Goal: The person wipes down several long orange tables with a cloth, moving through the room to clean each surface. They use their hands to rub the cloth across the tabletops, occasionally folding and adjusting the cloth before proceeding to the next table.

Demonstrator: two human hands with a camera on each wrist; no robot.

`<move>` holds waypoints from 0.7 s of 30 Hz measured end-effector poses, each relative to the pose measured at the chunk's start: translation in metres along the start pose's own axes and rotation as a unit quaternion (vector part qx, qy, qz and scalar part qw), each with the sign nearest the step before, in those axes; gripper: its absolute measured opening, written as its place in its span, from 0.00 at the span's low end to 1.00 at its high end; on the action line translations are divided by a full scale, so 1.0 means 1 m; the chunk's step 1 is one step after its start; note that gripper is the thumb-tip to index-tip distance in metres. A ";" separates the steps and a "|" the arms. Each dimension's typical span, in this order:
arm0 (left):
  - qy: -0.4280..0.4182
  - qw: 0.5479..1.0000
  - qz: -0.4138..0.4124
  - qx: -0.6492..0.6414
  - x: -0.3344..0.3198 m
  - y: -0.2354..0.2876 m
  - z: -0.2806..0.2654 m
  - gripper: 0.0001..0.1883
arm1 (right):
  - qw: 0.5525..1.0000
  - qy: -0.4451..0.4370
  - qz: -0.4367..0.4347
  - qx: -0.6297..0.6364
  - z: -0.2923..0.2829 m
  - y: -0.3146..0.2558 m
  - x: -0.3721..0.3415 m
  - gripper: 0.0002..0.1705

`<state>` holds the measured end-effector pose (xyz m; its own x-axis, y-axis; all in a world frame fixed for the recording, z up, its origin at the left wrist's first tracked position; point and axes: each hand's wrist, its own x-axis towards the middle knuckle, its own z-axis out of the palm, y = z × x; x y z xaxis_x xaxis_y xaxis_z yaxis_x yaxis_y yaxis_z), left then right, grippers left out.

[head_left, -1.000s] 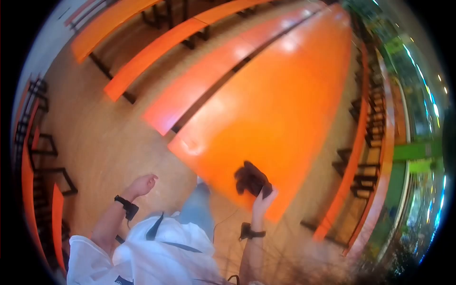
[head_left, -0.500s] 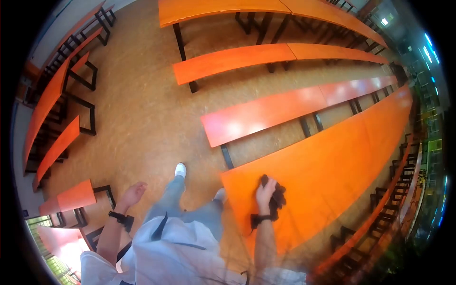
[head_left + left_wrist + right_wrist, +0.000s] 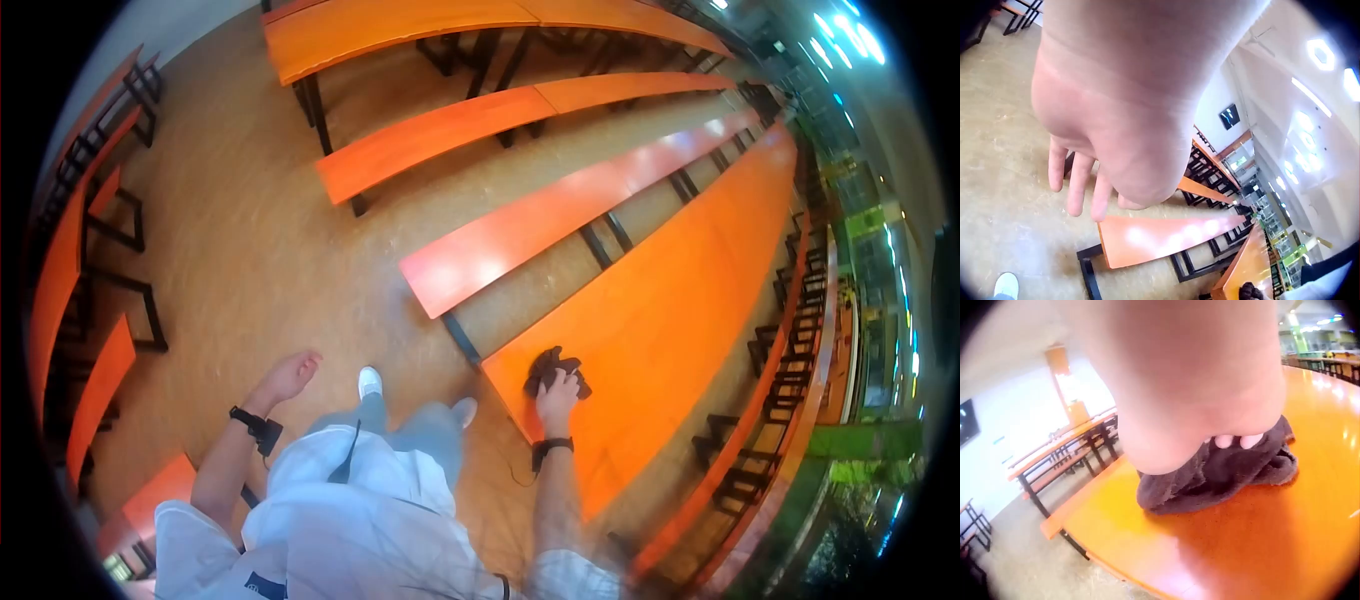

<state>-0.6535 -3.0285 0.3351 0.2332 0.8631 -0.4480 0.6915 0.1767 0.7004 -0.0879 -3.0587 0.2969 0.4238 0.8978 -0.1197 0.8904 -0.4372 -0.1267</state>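
Observation:
My right hand point(image 3: 557, 396) grips a bunched dark brown cloth point(image 3: 546, 370) on the orange tabletop point(image 3: 650, 350), close to the table's near left corner. In the right wrist view, fingertips point(image 3: 1249, 441) curl into the folds of the cloth point(image 3: 1210, 490), which lies crumpled against the glossy surface. The palm hides part of it. Away from the table, my left hand point(image 3: 292, 375) hangs over the floor with nothing in it. Its fingers point(image 3: 1079, 187) are loosely bent in the left wrist view.
A long orange bench point(image 3: 500, 255) runs along the table's left side, with a second bench point(image 3: 440, 140) and another table point(image 3: 400, 40) beyond. More benches point(image 3: 770, 400) line the right side. Brown floor point(image 3: 250, 250) lies to the left; a white shoe point(image 3: 370, 382) stands on it.
The head view has turned and settled. My right hand has moved the cloth over the tabletop toward the near left corner. The left hand still hangs at the side.

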 end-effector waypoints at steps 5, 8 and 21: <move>-0.061 0.996 0.071 -0.007 0.026 0.028 0.014 0.12 | 0.998 -0.057 -0.024 0.020 0.038 -0.029 -0.029 0.26; -0.117 0.976 0.179 0.048 0.047 0.091 0.047 0.13 | 0.998 -0.059 -0.020 0.027 0.029 -0.061 -0.055 0.24; -0.274 0.815 0.510 -0.024 0.090 0.338 0.300 0.15 | 0.994 -0.088 -0.064 0.030 0.058 -0.040 -0.007 0.21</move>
<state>-0.1935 -3.0328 0.3653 0.9498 0.2332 0.2087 -0.0775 -0.4707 0.8789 -0.1356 -3.0505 0.2461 0.2677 0.9255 -0.2680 0.9212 -0.3274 -0.2104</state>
